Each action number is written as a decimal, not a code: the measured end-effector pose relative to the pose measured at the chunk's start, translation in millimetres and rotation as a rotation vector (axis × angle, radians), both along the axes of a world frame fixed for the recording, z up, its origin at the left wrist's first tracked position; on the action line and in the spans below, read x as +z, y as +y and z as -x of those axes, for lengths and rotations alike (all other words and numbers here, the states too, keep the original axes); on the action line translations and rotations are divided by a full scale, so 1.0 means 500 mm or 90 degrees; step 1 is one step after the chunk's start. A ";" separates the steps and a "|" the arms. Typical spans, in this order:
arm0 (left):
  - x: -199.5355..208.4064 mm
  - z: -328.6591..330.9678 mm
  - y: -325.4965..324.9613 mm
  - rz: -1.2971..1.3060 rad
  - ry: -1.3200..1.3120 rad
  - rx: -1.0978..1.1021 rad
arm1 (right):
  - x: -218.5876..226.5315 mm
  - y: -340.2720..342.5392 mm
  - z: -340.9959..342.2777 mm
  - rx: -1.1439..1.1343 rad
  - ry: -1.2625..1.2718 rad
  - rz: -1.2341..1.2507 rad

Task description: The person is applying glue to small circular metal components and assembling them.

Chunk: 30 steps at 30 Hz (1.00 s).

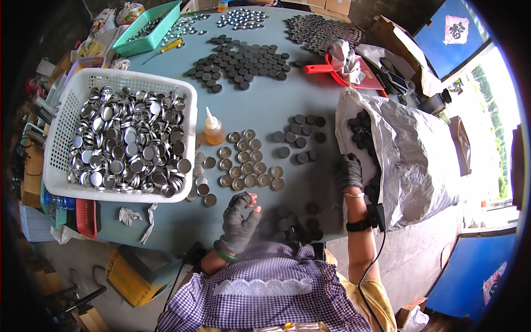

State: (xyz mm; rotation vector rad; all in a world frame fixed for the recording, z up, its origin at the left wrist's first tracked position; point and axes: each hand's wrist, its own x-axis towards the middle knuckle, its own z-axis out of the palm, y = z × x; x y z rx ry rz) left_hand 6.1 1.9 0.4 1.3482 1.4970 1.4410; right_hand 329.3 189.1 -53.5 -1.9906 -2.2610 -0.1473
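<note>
My left hand (pixel 239 222), in a dark fingerless glove, hovers over the near edge of the table. Its fingers are loosely bent, thumb and fingertip apart, with nothing visible between them. My right hand (pixel 350 172), gloved the same way, is at the mouth of a white woven sack (pixel 415 160). What its fingers hold, if anything, is hidden. Black round caps (pixel 362 130) show inside the sack. Between the hands and the sack lie loose black discs (pixel 298 133). Rows of shallow silver metal cups (pixel 249 166) sit in front of my left hand.
A white basket (pixel 191 110) piled with silver metal lids stands at left, beside a squeeze bottle (pixel 214 130) of amber liquid. Farther off are many dark discs (pixel 240 63), a green basket (pixel 146 41), a yellow-handled screwdriver (pixel 170 46) and a red dustpan (pixel 362 74).
</note>
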 end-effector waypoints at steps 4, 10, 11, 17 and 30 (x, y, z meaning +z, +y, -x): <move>0.000 0.004 -0.008 -0.009 0.008 -0.007 | 0.009 0.007 0.005 -0.185 0.496 0.119; 0.007 0.002 -0.010 0.004 0.011 -0.031 | -0.010 -0.016 0.010 -0.327 0.956 0.111; 0.009 -0.001 -0.009 0.006 0.009 -0.041 | -0.014 -0.031 0.012 -0.228 1.017 0.090; 0.045 -0.015 0.006 -0.088 0.132 -0.082 | 0.194 -0.181 0.196 0.289 0.599 0.044; 0.051 -0.028 -0.004 0.016 -0.125 -0.091 | 0.233 -0.267 0.274 0.261 0.677 0.302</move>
